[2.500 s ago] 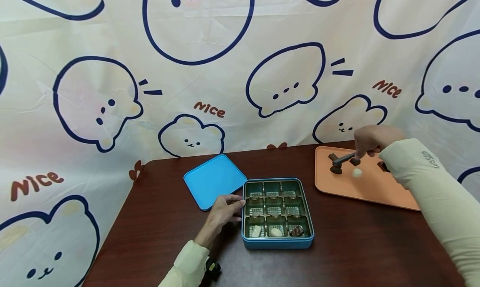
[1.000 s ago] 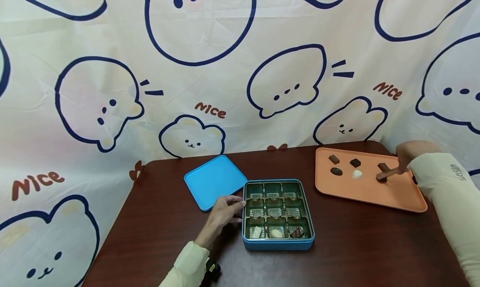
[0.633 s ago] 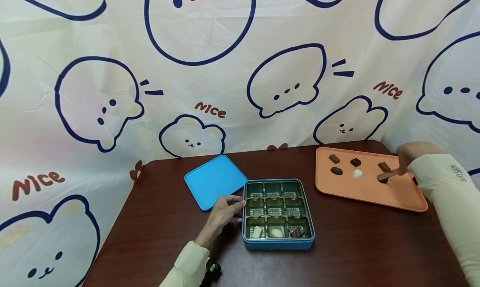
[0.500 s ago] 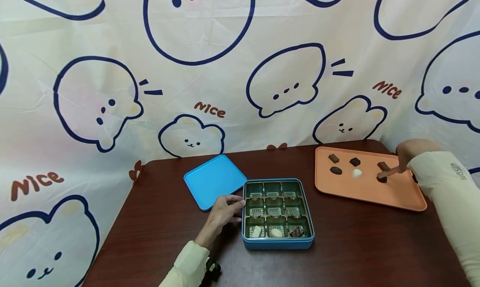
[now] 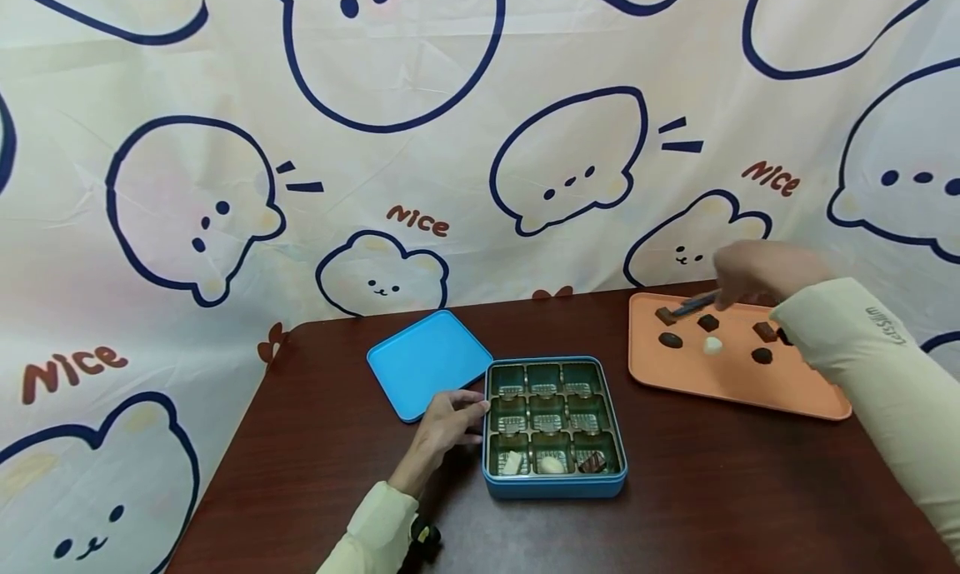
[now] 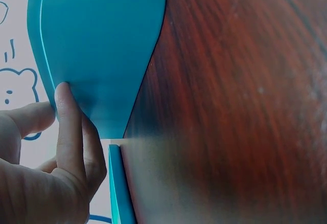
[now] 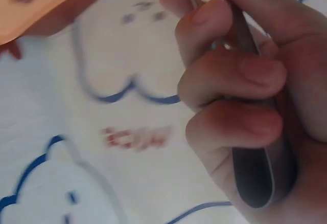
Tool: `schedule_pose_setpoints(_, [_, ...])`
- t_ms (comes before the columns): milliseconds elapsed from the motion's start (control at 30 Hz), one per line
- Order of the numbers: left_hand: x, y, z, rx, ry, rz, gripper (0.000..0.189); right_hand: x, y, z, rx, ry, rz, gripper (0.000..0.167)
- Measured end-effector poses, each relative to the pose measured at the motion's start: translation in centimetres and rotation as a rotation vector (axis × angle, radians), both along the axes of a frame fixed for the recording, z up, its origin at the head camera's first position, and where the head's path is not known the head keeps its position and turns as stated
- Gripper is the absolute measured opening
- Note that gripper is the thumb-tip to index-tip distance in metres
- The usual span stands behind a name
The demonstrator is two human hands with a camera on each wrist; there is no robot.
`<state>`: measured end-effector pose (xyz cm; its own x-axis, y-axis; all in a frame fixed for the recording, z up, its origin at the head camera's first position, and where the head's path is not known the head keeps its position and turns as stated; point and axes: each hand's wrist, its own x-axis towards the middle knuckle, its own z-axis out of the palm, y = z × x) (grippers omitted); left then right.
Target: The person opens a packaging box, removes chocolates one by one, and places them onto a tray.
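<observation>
My right hand [image 5: 765,270] holds metal tongs [image 7: 255,170], fingers curled round them. In the head view the tongs' tips are at or just above a brown rectangular chocolate [image 5: 664,316] on the orange tray [image 5: 720,386]; contact cannot be made out. Nearby lie a dark faceted chocolate [image 5: 708,322], a dark oval one [image 5: 671,340] and a white one [image 5: 712,345]. My left hand [image 5: 446,428] touches the left side of the blue box [image 5: 555,488], fingers fairly straight against its wall [image 6: 102,55]. Its front-row compartments hold a white stick [image 5: 513,463], a white round piece [image 5: 552,465] and a striped dark chocolate [image 5: 592,462].
Behind and left of the box lies a blue lid [image 5: 429,364]. Farther right on the tray are another brown chocolate [image 5: 765,331] and a dark round one [image 5: 762,356]; the right sleeve covers part of the tray. A printed cloth [image 5: 465,166] hangs behind the table [image 5: 330,416].
My right hand has moved left across the tray, from the dark round chocolate on the right to the brown one at the far left. My left hand and the box have stayed put.
</observation>
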<state>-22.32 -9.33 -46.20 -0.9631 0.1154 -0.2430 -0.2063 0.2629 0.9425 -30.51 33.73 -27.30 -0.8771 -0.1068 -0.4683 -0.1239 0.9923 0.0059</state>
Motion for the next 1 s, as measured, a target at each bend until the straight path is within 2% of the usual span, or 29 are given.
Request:
schedule_pose_setpoints(233, [-0.1, 0.1, 0.1, 0.008, 0.000, 0.001, 0.035, 2.1, -6.3, 1.6, -0.029, 0.097, 0.243, 0.021])
schedule_pose_setpoints(433, [-0.2, 0.1, 0.0, 0.003, -0.002, 0.003, 0.035, 3.8, -9.4, 2.0, -0.096, 0.078, 0.323, 0.023])
schedule_pose_setpoints(567, [-0.2, 0.1, 0.0, 0.006, 0.001, 0.000, 0.035, 4.9, -10.9, 1.8, -0.059, 0.098, 0.413, 0.023])
schedule_pose_setpoints(700, [-0.2, 0.1, 0.0, 0.003, -0.001, -0.004, 0.036, 5.9, -12.0, 1.1, -0.061, 0.071, 0.419, 0.010])
schedule_pose_setpoints(1000, [0.0, 0.0, 0.1, -0.007, -0.006, 0.005, 0.036, 7.5, -13.6, -0.6, -0.030, 0.032, 0.433, 0.007])
